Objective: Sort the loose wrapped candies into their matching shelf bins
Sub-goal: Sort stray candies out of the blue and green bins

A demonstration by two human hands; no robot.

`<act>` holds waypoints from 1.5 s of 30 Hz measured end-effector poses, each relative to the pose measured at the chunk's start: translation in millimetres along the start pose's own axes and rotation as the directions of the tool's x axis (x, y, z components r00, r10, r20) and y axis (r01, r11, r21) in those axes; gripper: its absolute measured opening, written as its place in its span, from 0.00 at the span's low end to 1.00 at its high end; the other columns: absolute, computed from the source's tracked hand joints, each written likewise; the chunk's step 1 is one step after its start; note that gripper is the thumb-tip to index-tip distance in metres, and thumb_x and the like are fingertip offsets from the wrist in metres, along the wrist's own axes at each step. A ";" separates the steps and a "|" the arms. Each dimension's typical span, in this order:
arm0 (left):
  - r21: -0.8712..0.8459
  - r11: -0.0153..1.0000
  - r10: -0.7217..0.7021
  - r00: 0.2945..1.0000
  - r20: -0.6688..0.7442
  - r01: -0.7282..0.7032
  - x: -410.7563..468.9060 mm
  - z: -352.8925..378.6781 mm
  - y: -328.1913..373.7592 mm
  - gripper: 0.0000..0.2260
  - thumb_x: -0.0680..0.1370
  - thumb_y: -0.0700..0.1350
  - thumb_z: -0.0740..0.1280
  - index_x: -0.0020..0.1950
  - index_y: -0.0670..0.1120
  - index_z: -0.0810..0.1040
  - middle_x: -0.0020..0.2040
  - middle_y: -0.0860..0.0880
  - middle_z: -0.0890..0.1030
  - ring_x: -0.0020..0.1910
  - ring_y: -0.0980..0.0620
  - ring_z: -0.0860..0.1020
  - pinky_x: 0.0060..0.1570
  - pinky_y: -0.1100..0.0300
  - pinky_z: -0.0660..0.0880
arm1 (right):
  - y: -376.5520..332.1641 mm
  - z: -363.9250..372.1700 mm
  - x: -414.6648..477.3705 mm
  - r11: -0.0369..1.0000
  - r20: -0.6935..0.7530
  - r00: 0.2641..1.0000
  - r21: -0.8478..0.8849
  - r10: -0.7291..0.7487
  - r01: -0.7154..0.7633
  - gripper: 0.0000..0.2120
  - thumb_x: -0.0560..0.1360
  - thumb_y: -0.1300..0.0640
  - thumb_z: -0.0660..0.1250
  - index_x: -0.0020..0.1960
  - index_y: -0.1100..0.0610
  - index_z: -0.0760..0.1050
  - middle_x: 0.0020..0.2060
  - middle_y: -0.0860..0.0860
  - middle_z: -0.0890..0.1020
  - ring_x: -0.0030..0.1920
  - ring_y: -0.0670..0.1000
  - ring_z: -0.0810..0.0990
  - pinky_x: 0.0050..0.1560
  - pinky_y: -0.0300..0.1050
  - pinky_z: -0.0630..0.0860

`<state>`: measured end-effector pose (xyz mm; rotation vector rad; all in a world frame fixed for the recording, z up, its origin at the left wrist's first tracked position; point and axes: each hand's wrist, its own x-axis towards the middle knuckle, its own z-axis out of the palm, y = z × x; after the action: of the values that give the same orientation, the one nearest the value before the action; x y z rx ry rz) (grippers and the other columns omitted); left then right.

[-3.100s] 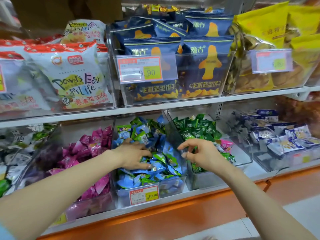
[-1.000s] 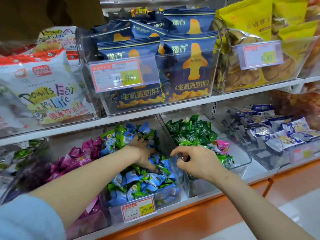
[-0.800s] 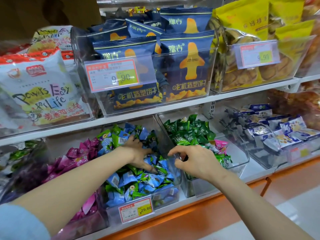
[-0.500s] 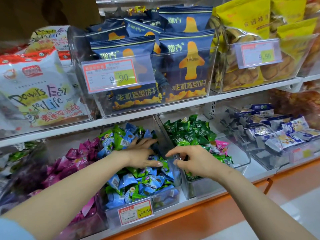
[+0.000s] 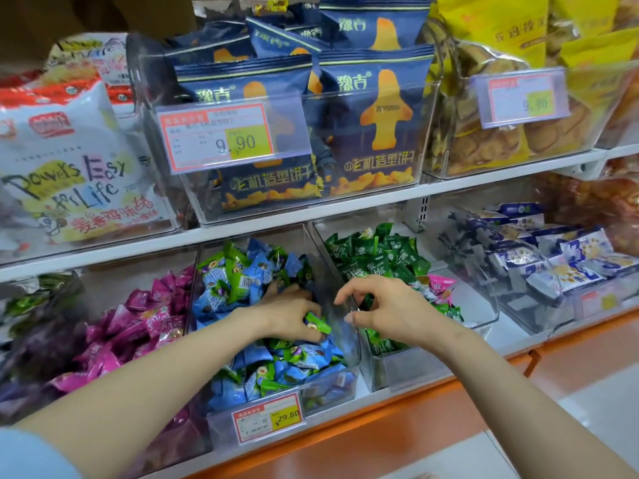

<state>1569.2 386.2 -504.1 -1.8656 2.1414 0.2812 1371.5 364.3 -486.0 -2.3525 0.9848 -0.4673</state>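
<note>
Head view: on the lower shelf (image 5: 511,340), the left hand (image 5: 288,314) is sunk into the middle bin (image 5: 350,354), near its right wall. There, blue and light-green wrappers lie mixed. Its thumb and fingers are clamped on one green candy (image 5: 318,323), lifted just clear of the heap, probably because it has been picked out as the odd one among the blue.

The right hand (image 5: 390,312) hovers over the near left corner of the green bin (image 5: 415,371), just across the clear divider. Its fingers are loosely curled, thumb and forefinger apart, holding nothing visible. It seems placed to receive the candy or to pick through this bin.

A pink candy (image 5: 439,284) lies toward the right edge of the green heap, likely misplaced. The pink pile (image 5: 138,323) sits in the bin left of the middle one.
</note>
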 end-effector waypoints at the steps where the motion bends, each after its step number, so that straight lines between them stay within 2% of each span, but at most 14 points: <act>1: 0.016 1.000 0.006 1.000 -0.004 -0.006 -1.7 -0.8 -2.5 0.19 0.75 0.61 0.62 0.62 0.54 0.73 0.63 0.49 0.70 0.69 0.47 0.60 0.70 0.44 0.48 | -0.5 -1.0 -0.5 1.000 0.000 1.000 -0.012 0.006 -0.006 0.09 0.72 0.51 0.70 0.49 0.39 0.75 0.46 0.46 0.77 0.37 0.43 0.73 0.46 0.48 0.76; 8: 0.097 0.995 0.033 0.999 0.016 -0.034 -11.9 -3.1 -22.7 0.17 0.74 0.56 0.64 0.62 0.55 0.74 0.67 0.50 0.68 0.71 0.50 0.57 0.72 0.44 0.42 | -2.6 -2.5 -4.2 0.999 0.022 1.000 -0.044 0.018 -0.017 0.10 0.73 0.48 0.69 0.53 0.39 0.76 0.48 0.46 0.77 0.35 0.39 0.70 0.45 0.43 0.72; 13: 0.077 0.996 0.041 0.999 -0.001 -0.041 -14.8 -3.2 -24.8 0.16 0.74 0.55 0.64 0.61 0.55 0.74 0.63 0.51 0.69 0.69 0.51 0.59 0.72 0.46 0.44 | -1.6 -2.7 -5.0 1.000 0.018 1.000 -0.009 0.004 -0.004 0.11 0.73 0.48 0.69 0.55 0.40 0.76 0.49 0.48 0.77 0.34 0.38 0.70 0.47 0.44 0.74; 16: 0.088 0.995 0.043 0.998 -0.039 -0.040 -16.0 -1.6 -24.1 0.16 0.74 0.55 0.65 0.61 0.55 0.74 0.60 0.51 0.71 0.67 0.51 0.61 0.72 0.48 0.46 | 0.4 -3.3 -6.8 0.994 0.042 0.999 0.106 -0.005 0.000 0.14 0.74 0.54 0.69 0.57 0.41 0.77 0.48 0.51 0.77 0.32 0.42 0.70 0.43 0.46 0.77; 18: 0.066 0.997 0.052 0.994 -0.098 -0.046 -15.6 1.9 -22.0 0.16 0.73 0.55 0.66 0.61 0.55 0.74 0.61 0.53 0.71 0.67 0.52 0.62 0.72 0.49 0.46 | 2.5 -9.1 -10.5 0.959 0.037 0.999 0.282 0.032 -0.041 0.16 0.75 0.61 0.67 0.56 0.43 0.78 0.48 0.50 0.78 0.33 0.45 0.74 0.37 0.44 0.80; 21: -0.068 0.995 0.063 0.974 -0.216 -0.079 -18.0 0.9 -17.4 0.23 0.70 0.63 0.67 0.62 0.55 0.71 0.63 0.54 0.70 0.68 0.54 0.62 0.71 0.52 0.47 | 9.7 -22.6 -14.8 0.906 -0.148 0.979 0.418 0.139 -0.065 0.14 0.76 0.65 0.65 0.52 0.47 0.79 0.46 0.51 0.80 0.32 0.45 0.79 0.28 0.40 0.78; 24: -0.108 0.990 0.057 0.954 -0.294 -0.093 -30.6 -13.8 -17.8 0.44 0.59 0.81 0.49 0.67 0.58 0.67 0.68 0.56 0.66 0.69 0.54 0.60 0.71 0.51 0.49 | 24.0 -34.2 -17.1 0.926 -0.377 0.889 0.358 0.259 -0.118 0.11 0.76 0.63 0.66 0.46 0.47 0.80 0.42 0.50 0.81 0.28 0.45 0.79 0.28 0.41 0.77; 26: -0.042 0.997 0.049 0.945 -0.324 -0.066 -44.7 -23.4 -24.3 0.49 0.55 0.83 0.40 0.69 0.60 0.64 0.71 0.57 0.63 0.71 0.53 0.57 0.72 0.48 0.49 | 35.5 -40.0 -18.9 0.946 -0.435 0.849 0.248 0.300 -0.207 0.10 0.74 0.62 0.67 0.44 0.46 0.79 0.40 0.48 0.81 0.30 0.47 0.79 0.37 0.46 0.79; 31: -0.061 0.997 -0.052 0.998 -0.025 0.050 -76.6 -18.8 -33.5 0.53 0.49 0.84 0.42 0.72 0.68 0.42 0.76 0.57 0.40 0.75 0.49 0.39 0.71 0.41 0.38 | 55.0 -45.3 -22.7 0.921 -0.306 0.869 0.096 0.389 -0.378 0.06 0.72 0.58 0.71 0.43 0.47 0.78 0.39 0.47 0.80 0.43 0.49 0.78 0.46 0.42 0.74; 35: -0.121 0.988 -0.097 0.994 -0.043 0.091 -64.6 13.5 -22.8 0.58 0.44 0.85 0.36 0.73 0.64 0.38 0.75 0.56 0.35 0.73 0.47 0.30 0.69 0.37 0.35 | 67.9 -46.8 -23.2 0.903 -0.286 0.861 0.045 0.421 -0.427 0.08 0.71 0.59 0.72 0.41 0.46 0.77 0.39 0.48 0.80 0.42 0.50 0.78 0.46 0.44 0.75; 38: -0.124 0.990 -0.079 0.992 -0.103 0.066 -55.4 25.6 -15.0 0.58 0.46 0.84 0.31 0.74 0.62 0.42 0.76 0.56 0.37 0.72 0.48 0.28 0.67 0.34 0.32 | 80.8 -52.2 -25.3 0.881 -0.420 0.777 0.160 0.470 -0.446 0.13 0.72 0.64 0.69 0.37 0.46 0.76 0.38 0.50 0.81 0.40 0.51 0.80 0.49 0.49 0.78; 41: -0.197 0.977 -0.123 0.968 -0.220 0.079 -52.1 11.5 -4.5 0.55 0.51 0.82 0.31 0.74 0.61 0.54 0.77 0.56 0.48 0.76 0.49 0.39 0.68 0.36 0.33 | 85.9 -53.0 -26.2 0.905 -0.541 0.737 0.123 0.404 -0.406 0.10 0.74 0.65 0.65 0.45 0.50 0.80 0.44 0.51 0.82 0.47 0.54 0.80 0.48 0.48 0.77; 43: -0.180 0.984 -0.086 0.910 -0.406 0.013 -47.4 -2.6 11.1 0.42 0.65 0.77 0.41 0.72 0.56 0.62 0.75 0.55 0.56 0.76 0.50 0.50 0.71 0.40 0.39 | 87.2 -52.7 -25.4 0.910 -0.599 0.733 -0.019 0.322 -0.415 0.09 0.74 0.63 0.65 0.50 0.52 0.81 0.50 0.52 0.80 0.53 0.56 0.76 0.45 0.46 0.73; 45: -0.189 0.974 -0.001 0.831 -0.557 -0.126 -37.4 -16.3 31.8 0.25 0.77 0.62 0.57 0.70 0.52 0.66 0.73 0.52 0.62 0.74 0.50 0.58 0.73 0.47 0.52 | 89.9 -53.3 -23.3 0.887 -0.632 0.741 -0.181 0.225 -0.424 0.10 0.74 0.62 0.66 0.53 0.54 0.81 0.54 0.54 0.77 0.58 0.59 0.70 0.46 0.47 0.68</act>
<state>1541.0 420.3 -477.4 -2.2129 2.6442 -0.0284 1280.1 310.2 -500.1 -2.2463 1.8618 -1.0112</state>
